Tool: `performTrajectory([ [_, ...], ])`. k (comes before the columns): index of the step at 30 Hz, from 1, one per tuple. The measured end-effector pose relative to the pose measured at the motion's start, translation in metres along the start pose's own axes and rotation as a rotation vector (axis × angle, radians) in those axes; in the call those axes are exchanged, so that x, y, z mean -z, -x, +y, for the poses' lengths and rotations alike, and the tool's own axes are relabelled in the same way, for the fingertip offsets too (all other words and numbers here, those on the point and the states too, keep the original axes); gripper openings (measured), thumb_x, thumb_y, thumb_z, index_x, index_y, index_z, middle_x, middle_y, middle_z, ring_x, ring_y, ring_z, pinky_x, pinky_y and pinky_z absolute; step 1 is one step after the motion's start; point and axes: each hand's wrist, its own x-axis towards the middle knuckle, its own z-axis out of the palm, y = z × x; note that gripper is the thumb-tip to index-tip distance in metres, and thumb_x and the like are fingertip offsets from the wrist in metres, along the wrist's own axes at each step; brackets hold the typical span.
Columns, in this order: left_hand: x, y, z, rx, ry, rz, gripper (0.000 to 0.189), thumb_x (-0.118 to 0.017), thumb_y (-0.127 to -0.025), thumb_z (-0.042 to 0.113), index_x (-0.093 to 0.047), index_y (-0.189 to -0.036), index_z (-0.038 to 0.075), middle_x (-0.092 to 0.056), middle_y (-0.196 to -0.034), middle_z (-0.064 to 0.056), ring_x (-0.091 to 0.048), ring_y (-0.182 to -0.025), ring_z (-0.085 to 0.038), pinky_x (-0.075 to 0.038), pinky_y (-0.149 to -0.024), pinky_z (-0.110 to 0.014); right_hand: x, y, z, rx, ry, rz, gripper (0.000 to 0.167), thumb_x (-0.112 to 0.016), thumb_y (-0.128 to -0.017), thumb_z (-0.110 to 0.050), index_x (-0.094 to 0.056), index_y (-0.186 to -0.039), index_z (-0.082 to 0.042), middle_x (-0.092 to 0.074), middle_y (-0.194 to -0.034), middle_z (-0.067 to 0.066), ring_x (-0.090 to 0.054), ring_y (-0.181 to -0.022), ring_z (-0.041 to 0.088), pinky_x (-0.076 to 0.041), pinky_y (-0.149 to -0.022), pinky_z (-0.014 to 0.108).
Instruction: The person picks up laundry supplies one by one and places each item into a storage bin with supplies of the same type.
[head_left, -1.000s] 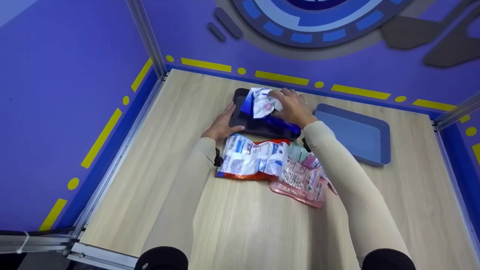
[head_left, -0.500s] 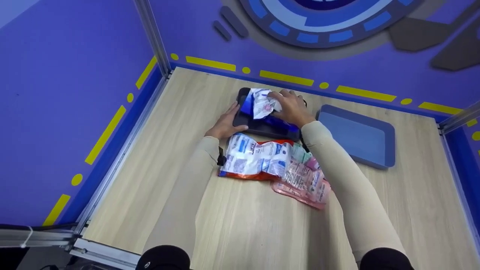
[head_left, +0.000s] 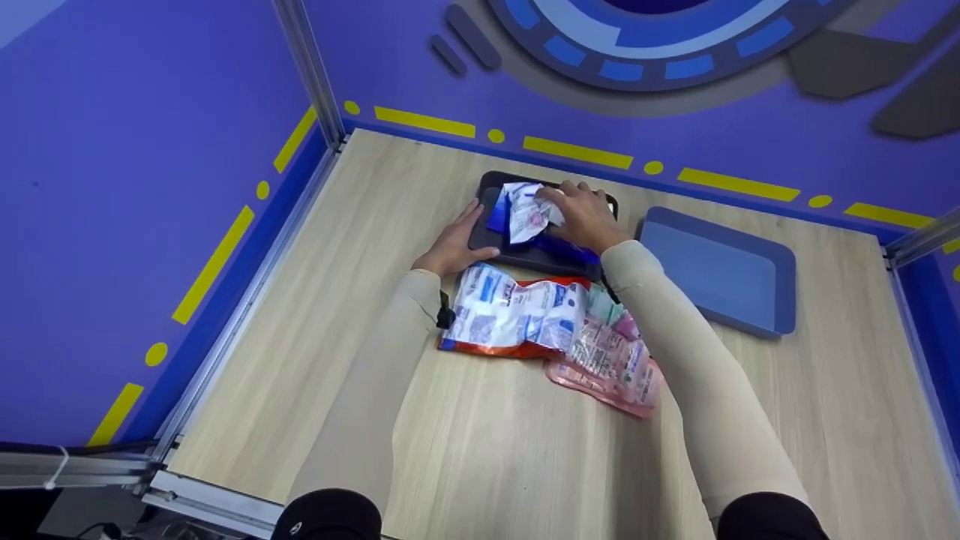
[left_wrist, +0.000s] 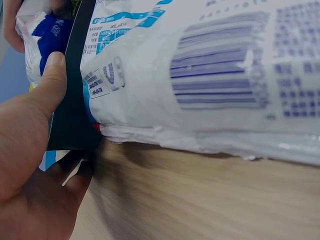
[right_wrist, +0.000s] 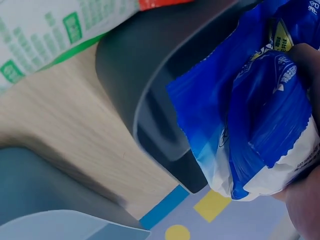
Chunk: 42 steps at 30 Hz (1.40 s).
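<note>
My right hand (head_left: 589, 217) pinches a crumpled blue-and-white packet (head_left: 527, 214) over the dark grey tray (head_left: 536, 262). In the right wrist view, the packet (right_wrist: 265, 110) is folded, its blue face outward, between thumb and fingers. Shiny blue wrapping also shows inside the tray under it. My left hand (head_left: 454, 244) rests spread against the tray's front left corner. Its thumb (left_wrist: 54, 75) lies along the tray wall (left_wrist: 75, 112) in the left wrist view. A white packet with a red-orange edge (head_left: 514, 311) lies just in front of the tray.
Pink packets (head_left: 611, 364) and a green one (head_left: 602, 306) lie beside the white packet, partly beneath it and under the right forearm. A blue-grey tray (head_left: 712, 266) stands to the right. Purple panels (head_left: 405, 67) border the table (head_left: 495, 450) at the back and sides.
The head view has shifted slightly, so the scene sits a little further right. The hands keep almost the same places; the packet in the right hand looks slightly lower in the tray.
</note>
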Motion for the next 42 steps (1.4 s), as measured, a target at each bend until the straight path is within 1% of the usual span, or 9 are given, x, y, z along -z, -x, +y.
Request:
performTrajectory([
  [3,0.001,0.000,0.000,-0.008,-0.007,0.000,0.096,-0.072,-0.097,0.039,-0.010,-0.166,0.013,0.000,-0.174,-0.002,-0.006,-0.159,-0.025,-0.015,-0.127,-0.041,-0.001,0.000,0.000,0.007,0.016,-0.013,0.065,-0.081,-0.090,-0.034,-0.051,-0.148,-0.027,-0.057,-0.136,0.016,-0.053,-0.124,0.044,-0.039,-0.104,0.073],
  [9,0.000,0.000,0.002,0.005,-0.004,0.004,0.097,-0.071,-0.097,0.041,-0.010,-0.167,0.015,0.001,-0.174,-0.001,-0.005,-0.159,-0.024,-0.014,-0.128,-0.042,-0.002,-0.003,-0.001,0.001,0.031,-0.015,0.071,-0.082,-0.090,-0.031,-0.046,-0.150,-0.028,-0.056,-0.139,0.016,-0.052,-0.125,0.044,-0.038,-0.106,0.072],
  [12,-0.001,0.000,0.002,-0.004,0.001,0.004,0.097,-0.071,-0.097,0.040,-0.010,-0.167,0.014,0.001,-0.174,-0.002,-0.005,-0.159,-0.024,-0.015,-0.127,-0.042,-0.004,-0.003,0.000,-0.007,0.025,-0.023,0.073,-0.081,-0.090,-0.031,-0.043,-0.153,-0.027,-0.055,-0.140,0.017,-0.051,-0.127,0.045,-0.036,-0.108,0.072],
  [15,-0.002,0.000,0.001,-0.014,0.002,-0.006,0.096,-0.071,-0.097,0.040,-0.009,-0.167,0.014,0.001,-0.174,-0.002,-0.006,-0.159,-0.025,-0.016,-0.127,-0.042,-0.007,-0.002,0.002,-0.024,0.015,-0.038,0.077,-0.080,-0.092,-0.031,-0.038,-0.156,-0.026,-0.052,-0.145,0.017,-0.049,-0.131,0.046,-0.033,-0.110,0.073],
  [19,-0.002,0.000,-0.001,-0.012,0.005,-0.016,0.096,-0.070,-0.098,0.041,-0.008,-0.167,0.015,0.002,-0.174,0.000,-0.007,-0.159,-0.025,-0.017,-0.127,-0.042,-0.009,-0.001,0.004,-0.048,-0.002,-0.059,0.081,-0.078,-0.093,-0.030,-0.032,-0.159,-0.027,-0.048,-0.151,0.017,-0.044,-0.136,0.046,-0.028,-0.113,0.074],
  [31,-0.001,0.001,-0.002,-0.017,-0.003,-0.008,0.096,-0.070,-0.097,0.042,-0.010,-0.167,0.013,0.001,-0.174,-0.003,-0.006,-0.159,-0.026,-0.016,-0.127,-0.044,-0.016,-0.001,0.006,-0.105,-0.039,-0.088,0.085,-0.078,-0.094,-0.032,-0.027,-0.162,-0.029,-0.045,-0.154,0.017,-0.042,-0.139,0.048,-0.024,-0.113,0.076],
  [37,-0.001,0.002,-0.001,-0.012,-0.003,-0.012,0.096,-0.070,-0.098,0.042,-0.010,-0.167,0.013,0.001,-0.174,-0.002,-0.006,-0.159,-0.026,-0.016,-0.127,-0.044,-0.017,-0.002,0.010,-0.148,-0.042,-0.126,0.087,-0.076,-0.095,-0.034,-0.023,-0.163,-0.030,-0.041,-0.158,0.017,-0.038,-0.141,0.051,-0.020,-0.113,0.078],
  [42,0.001,0.001,0.000,-0.017,-0.008,-0.011,0.096,-0.070,-0.097,0.042,-0.010,-0.166,0.013,0.001,-0.174,-0.002,-0.006,-0.159,-0.025,-0.016,-0.127,-0.043,-0.018,-0.004,0.012,-0.145,-0.025,-0.124,0.086,-0.074,-0.095,-0.037,-0.022,-0.164,-0.030,-0.041,-0.157,0.017,-0.038,-0.140,0.052,-0.020,-0.112,0.079],
])
